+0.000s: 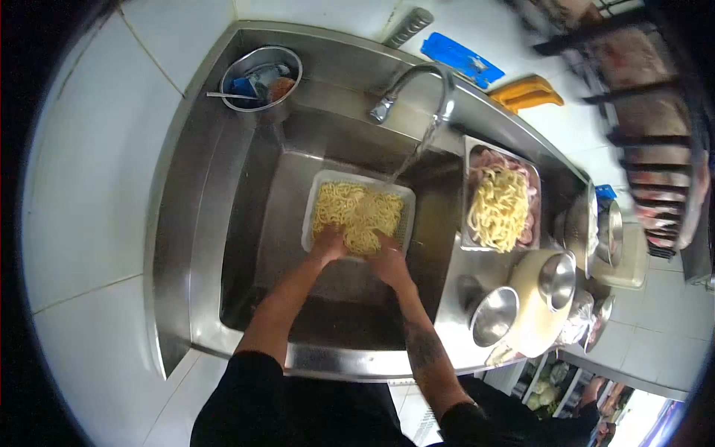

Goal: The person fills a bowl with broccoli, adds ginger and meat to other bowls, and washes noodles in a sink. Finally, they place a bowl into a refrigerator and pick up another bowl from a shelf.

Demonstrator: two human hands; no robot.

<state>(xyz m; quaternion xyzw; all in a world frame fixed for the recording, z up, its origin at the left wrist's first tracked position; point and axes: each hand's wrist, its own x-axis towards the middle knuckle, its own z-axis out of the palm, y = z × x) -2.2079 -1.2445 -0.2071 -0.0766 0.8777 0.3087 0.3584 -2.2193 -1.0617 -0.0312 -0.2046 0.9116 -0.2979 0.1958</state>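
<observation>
Pale yellow noodles (pixel 357 211) fill a white rectangular basket (pixel 409 200) down in the steel sink (pixel 279 216). My left hand (pixel 330 243) reaches into the noodles at the basket's near left edge. At the near right edge, my right hand (pixel 386 257) also has its fingers in the noodles. The noodles hide the fingertips of both hands, so I cannot see what they grip. Water runs from the curved faucet (pixel 447 93) toward the basket's far right corner.
A metal tray (pixel 469 242) with noodles over pinkish strips sits on the right counter, near steel bowls (pixel 494 316). Another bowl (pixel 261 106) stands at the sink's far left corner. A blue cleaver-shaped item (pixel 462 59) lies behind the faucet. Another person's hand (pixel 593 390) shows lower right.
</observation>
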